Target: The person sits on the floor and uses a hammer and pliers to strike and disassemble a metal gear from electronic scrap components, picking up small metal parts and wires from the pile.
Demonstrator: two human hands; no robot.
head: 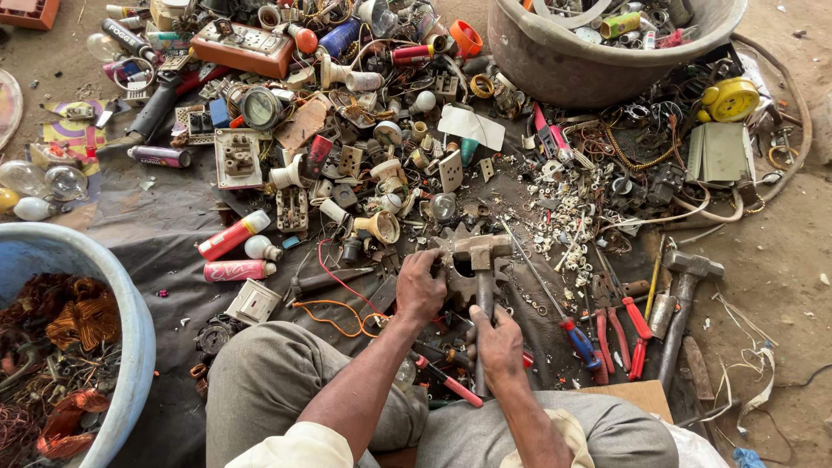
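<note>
We are sitting on a dark ground sheet [173,225] strewn with scrap. Our right hand [497,347] is gripping a hammer [482,269]; our left hand [419,286] is pressing a gear wheel [459,282]. At the sheet's left edge, a blue tub [130,303] is holding copper coils [82,321]; at its far edge, a grey basin [555,61] is holding junk.

Scrap-salvage workshop: electrical junk [364,147], hammers [685,299], pliers [620,334].

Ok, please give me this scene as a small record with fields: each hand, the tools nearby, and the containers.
left hand: pressed on small parts on a metal block
right hand: grips the hammer by its handle
tools nearby: red pliers, blue-handled screwdriver, second hammer
containers: blue tub with copper wire, grey basin with scrap
ground: dark sheet strewn with sockets, bulbs, switches
</note>
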